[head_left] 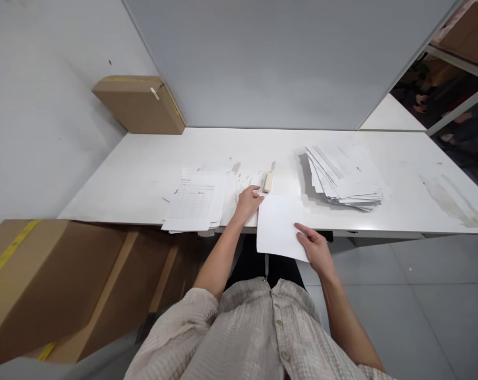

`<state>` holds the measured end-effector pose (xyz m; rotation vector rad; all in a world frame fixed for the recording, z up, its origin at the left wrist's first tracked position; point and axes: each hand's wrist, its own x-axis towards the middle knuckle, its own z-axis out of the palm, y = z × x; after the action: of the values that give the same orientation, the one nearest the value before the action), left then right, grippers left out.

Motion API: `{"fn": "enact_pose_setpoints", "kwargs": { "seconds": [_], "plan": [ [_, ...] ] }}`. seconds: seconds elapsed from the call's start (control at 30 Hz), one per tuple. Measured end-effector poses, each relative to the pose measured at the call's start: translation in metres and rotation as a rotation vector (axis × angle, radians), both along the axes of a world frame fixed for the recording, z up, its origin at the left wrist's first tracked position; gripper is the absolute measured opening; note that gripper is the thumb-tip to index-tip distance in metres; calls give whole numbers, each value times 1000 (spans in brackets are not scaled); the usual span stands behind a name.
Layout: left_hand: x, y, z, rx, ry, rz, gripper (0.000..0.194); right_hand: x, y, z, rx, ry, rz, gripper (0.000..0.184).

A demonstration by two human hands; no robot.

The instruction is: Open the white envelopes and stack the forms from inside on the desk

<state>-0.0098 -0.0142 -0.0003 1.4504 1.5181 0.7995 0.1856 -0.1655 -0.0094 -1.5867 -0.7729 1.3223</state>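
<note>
My right hand (316,247) holds a blank white sheet (278,224) by its lower right corner; the sheet overhangs the front edge of the white table (144,169). Fingers curled, my left hand (249,201) rests on papers at the table's front, fingertips just short of a small beige stapler (268,181). A stack of printed forms (195,203) lies left of that hand. A thicker, fanned pile of sheets (345,177) sits to the right.
A cardboard box (142,103) stands in the back left corner against the wall. Large cardboard boxes (45,285) sit on the floor at the left under the table edge. A grey partition (282,63) backs the table. Grey floor tiles lie to the right.
</note>
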Motion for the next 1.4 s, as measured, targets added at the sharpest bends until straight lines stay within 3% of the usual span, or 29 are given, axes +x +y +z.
{"fn": "enact_pose_setpoints", "kwargs": {
  "seconds": [0.33,0.57,0.87,1.23,1.4],
  "plan": [
    [5,1,-2,146,152,-21,40,4,6,-2,-11,-14,-6,50],
    [7,-11,3,341,304,-169,45,5,7,-3,-14,-22,4,49],
    [5,-11,-6,359,351,-192,50,4,8,-5,-1,-18,-13,51],
    [9,-12,2,285,502,-220,59,2,7,-2,-3,-31,-20,49],
    [7,-13,-6,321,491,-199,60,3,7,6,-7,-68,-9,48]
  ]
}}
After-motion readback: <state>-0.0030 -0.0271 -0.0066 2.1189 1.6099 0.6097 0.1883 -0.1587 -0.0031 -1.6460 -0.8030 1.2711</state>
